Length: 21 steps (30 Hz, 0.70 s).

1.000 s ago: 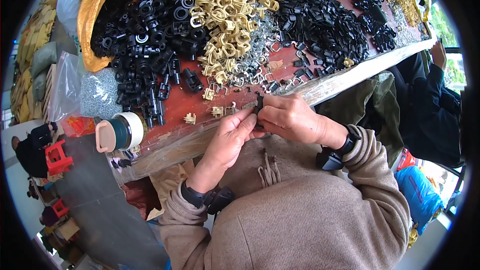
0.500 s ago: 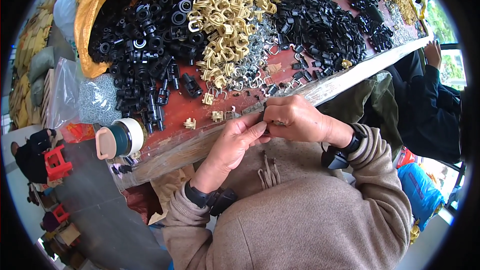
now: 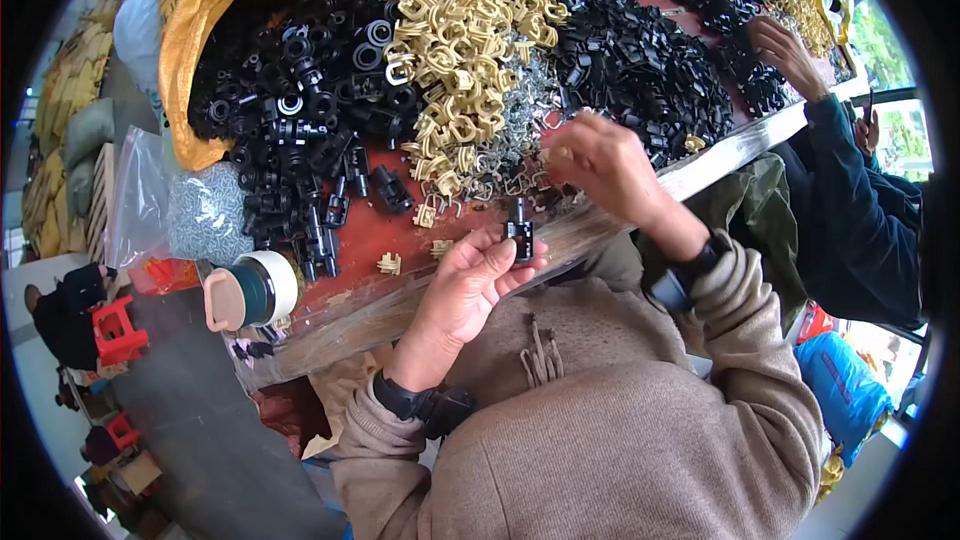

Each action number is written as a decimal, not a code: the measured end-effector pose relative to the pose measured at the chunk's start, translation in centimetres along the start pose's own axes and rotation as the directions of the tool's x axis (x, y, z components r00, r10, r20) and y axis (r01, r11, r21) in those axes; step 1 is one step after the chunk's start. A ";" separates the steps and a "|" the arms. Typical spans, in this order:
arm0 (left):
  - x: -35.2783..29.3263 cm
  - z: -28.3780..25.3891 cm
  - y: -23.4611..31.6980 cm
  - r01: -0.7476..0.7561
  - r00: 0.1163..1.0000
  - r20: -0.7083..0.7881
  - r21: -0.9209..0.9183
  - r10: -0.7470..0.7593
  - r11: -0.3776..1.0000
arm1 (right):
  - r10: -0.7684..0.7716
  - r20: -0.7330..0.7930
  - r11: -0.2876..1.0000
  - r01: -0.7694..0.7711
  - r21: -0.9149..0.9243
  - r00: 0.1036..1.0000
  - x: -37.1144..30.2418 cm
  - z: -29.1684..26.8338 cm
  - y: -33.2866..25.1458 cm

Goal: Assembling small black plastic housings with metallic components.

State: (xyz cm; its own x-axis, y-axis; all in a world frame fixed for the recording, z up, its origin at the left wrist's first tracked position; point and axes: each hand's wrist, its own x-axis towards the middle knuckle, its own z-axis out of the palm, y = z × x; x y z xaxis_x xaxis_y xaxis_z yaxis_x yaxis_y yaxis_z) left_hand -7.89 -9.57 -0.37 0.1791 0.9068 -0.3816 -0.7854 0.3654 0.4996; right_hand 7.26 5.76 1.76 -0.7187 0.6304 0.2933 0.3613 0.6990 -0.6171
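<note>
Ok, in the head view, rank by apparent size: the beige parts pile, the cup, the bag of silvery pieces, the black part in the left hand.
Largest to smallest:
1. Beige parts pile
2. Cup and bag of silvery pieces: too alike to rank
3. Black part in the left hand

I count two hands on the person, one left hand (image 3: pixel 475 275) and one right hand (image 3: pixel 605 165). There is one black plastic part (image 3: pixel 519 237) in the left one. Three cream clips (image 3: pixel 389 263) sit outside the big heap. The cream clips in the heap (image 3: pixel 465 70) are too many to count. There is one green and white cup (image 3: pixel 255 292), two red stools (image 3: pixel 120 332) and one blue sack (image 3: pixel 843 380).
</note>
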 end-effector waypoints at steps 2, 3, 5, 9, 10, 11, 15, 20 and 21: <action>-0.1 -0.1 -0.2 -0.011 1.000 -0.008 -0.018 0.011 1.000 | -0.052 0.013 0.988 0.053 -0.142 0.999 0.6 1.0 2.6; -0.1 -0.2 -0.2 -0.023 1.000 -0.016 -0.043 0.022 0.999 | -0.099 0.039 0.953 0.106 -0.283 0.994 1.0 1.6 3.7; 0.0 -0.2 -0.1 -0.035 0.999 -0.023 -0.065 0.033 0.997 | -0.141 0.069 0.895 0.157 -0.417 0.988 1.4 1.7 4.4; 0.0 -0.1 -0.1 -0.042 0.998 -0.042 -0.079 0.039 0.996 | -0.147 0.188 0.830 0.225 -0.510 0.971 1.7 1.7 4.2; 0.0 -0.1 -0.1 -0.047 0.998 -0.046 -0.077 0.043 0.996 | -0.138 0.181 0.834 0.213 -0.510 0.974 1.4 1.8 4.2; -0.2 -0.1 -0.2 -0.055 0.997 -0.052 -0.077 0.051 0.996 | -0.131 0.177 0.837 0.204 -0.507 0.976 1.2 1.9 4.0; -0.4 -0.3 -0.1 -0.071 0.997 -0.047 -0.083 0.067 0.994 | -0.020 0.188 0.916 0.093 -0.389 0.982 0.2 1.5 3.3; 0.1 0.1 -0.1 -0.146 0.988 -0.064 -0.072 0.142 0.987 | -0.133 0.257 0.976 0.172 -0.134 0.957 -0.9 0.2 1.3; 0.6 0.5 -0.2 -0.166 0.985 -0.057 -0.060 0.162 0.984 | -0.232 0.172 0.965 0.249 -0.087 0.958 -1.6 0.1 1.1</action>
State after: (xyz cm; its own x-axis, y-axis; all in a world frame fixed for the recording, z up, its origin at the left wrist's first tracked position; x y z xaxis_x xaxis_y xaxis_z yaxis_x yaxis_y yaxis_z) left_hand -7.29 -9.04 -0.30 0.0151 0.9406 -0.3392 -0.8383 0.1969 0.5085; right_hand 8.75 5.54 0.56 -0.8738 0.3838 0.2985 0.2214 0.8607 -0.4584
